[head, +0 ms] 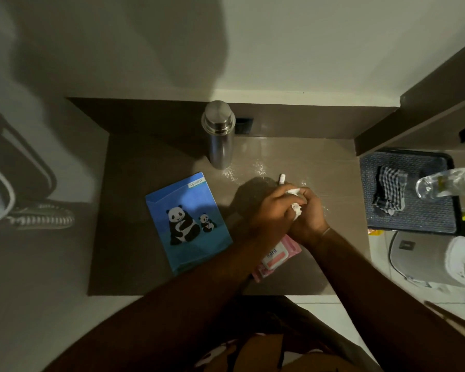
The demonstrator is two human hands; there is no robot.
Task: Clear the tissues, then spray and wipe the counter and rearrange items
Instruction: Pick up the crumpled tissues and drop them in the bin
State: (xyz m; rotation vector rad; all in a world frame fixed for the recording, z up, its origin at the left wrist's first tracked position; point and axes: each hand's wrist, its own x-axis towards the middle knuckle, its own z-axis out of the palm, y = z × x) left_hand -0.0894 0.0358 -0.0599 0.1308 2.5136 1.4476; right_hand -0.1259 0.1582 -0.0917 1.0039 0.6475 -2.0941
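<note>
Crumpled white tissues (295, 206) sit bunched between both hands above the brown counter (151, 162) — left hand (273, 210) and right hand (310, 217) clasped around them; below, a pink "kara" wipes pack (275, 257); leftward, a blue panda notebook (188, 222).

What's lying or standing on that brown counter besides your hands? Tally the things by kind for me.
Steel flask: 1
Blue panda notebook: 1
Pink wipes pack: 1
Small white stick-shaped item: 1
Crumpled tissue wad, held between left hand and right hand just above the counter: 1
Total: 5
</note>
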